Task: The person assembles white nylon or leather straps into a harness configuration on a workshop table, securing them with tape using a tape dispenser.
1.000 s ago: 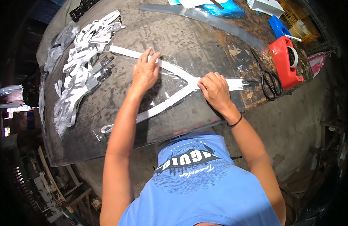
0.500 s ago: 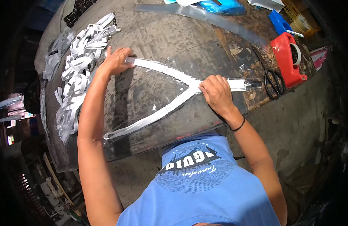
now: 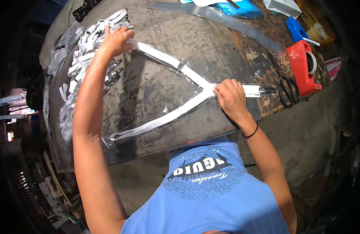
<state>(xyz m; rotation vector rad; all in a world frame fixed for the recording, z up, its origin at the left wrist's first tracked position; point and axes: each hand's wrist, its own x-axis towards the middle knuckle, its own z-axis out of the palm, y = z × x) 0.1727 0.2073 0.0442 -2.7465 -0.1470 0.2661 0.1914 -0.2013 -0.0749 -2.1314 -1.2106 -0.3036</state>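
Observation:
A pair of white suspenders (image 3: 192,102) lies in a Y shape across the worktable, with clear plastic film around parts of it. My left hand (image 3: 118,40) is closed on the far end of the upper strap, thumb sticking out, beside the heap. My right hand (image 3: 230,100) is curled over the joint where the straps meet, its fingertips pressed onto the band. The lower strap ends in a loop near the table's front edge. Right of my right hand, the short tail of the suspenders reaches toward black scissors (image 3: 288,91).
A heap of white suspenders (image 3: 83,64) covers the table's left side, with clear plastic bags (image 3: 63,50) behind it. A red tape dispenser (image 3: 300,68) stands at the right edge. A long clear plastic strip (image 3: 223,24) and a blue packet (image 3: 242,9) lie at the back.
My left hand has moved away from me toward the heap with the upper strap, which now lies straighter and at a wider angle. My right hand stays at the joint. The view has shifted slightly.

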